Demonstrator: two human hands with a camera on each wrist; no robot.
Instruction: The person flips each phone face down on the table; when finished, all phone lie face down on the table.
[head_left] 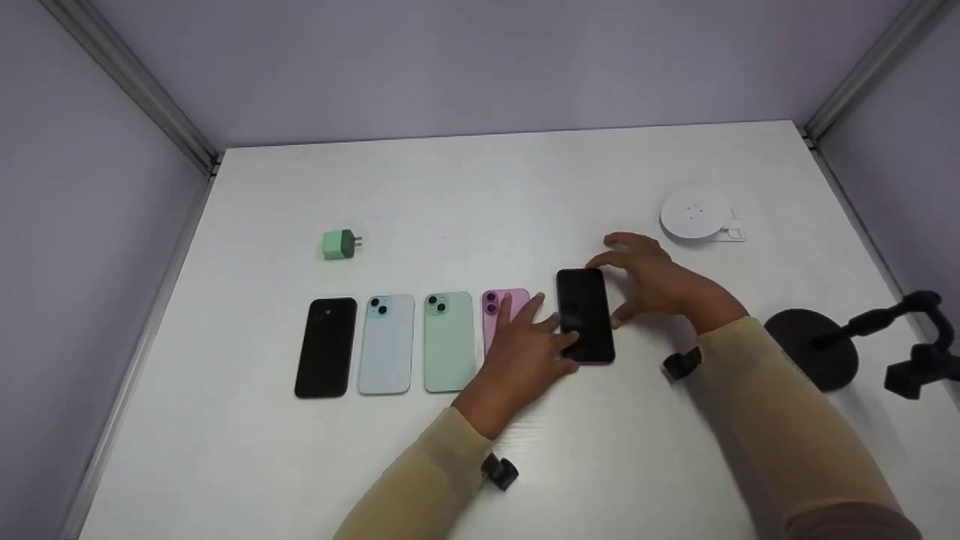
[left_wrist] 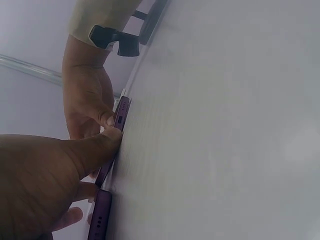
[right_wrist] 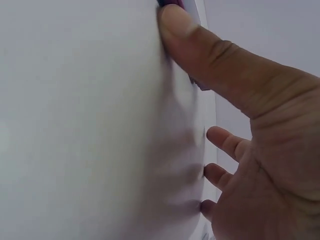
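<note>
A smartphone [head_left: 589, 315] lies screen up on the white table, its dark edge [left_wrist: 121, 112] purplish in the left wrist view. My left hand [head_left: 517, 364] holds its lower left corner, thumb at the bottom edge. The other left fingers spread over a pink smartphone [head_left: 489, 324], back up and partly covered. At the opposite side, my right hand [head_left: 656, 281] grips the screen-up phone by its top right corner, thumb against the right edge. The right wrist view shows that thumb [right_wrist: 180, 22] at the phone's edge, the other fingers apart from it.
Left of the pink phone lie a green smartphone [head_left: 448, 345], a light blue one [head_left: 386, 349] and a black one [head_left: 326, 349], in a row. Behind them sits a green plug adapter [head_left: 339, 244]. A white round stand [head_left: 691, 215] is at back right, a black round base with an arm [head_left: 814, 349] at right.
</note>
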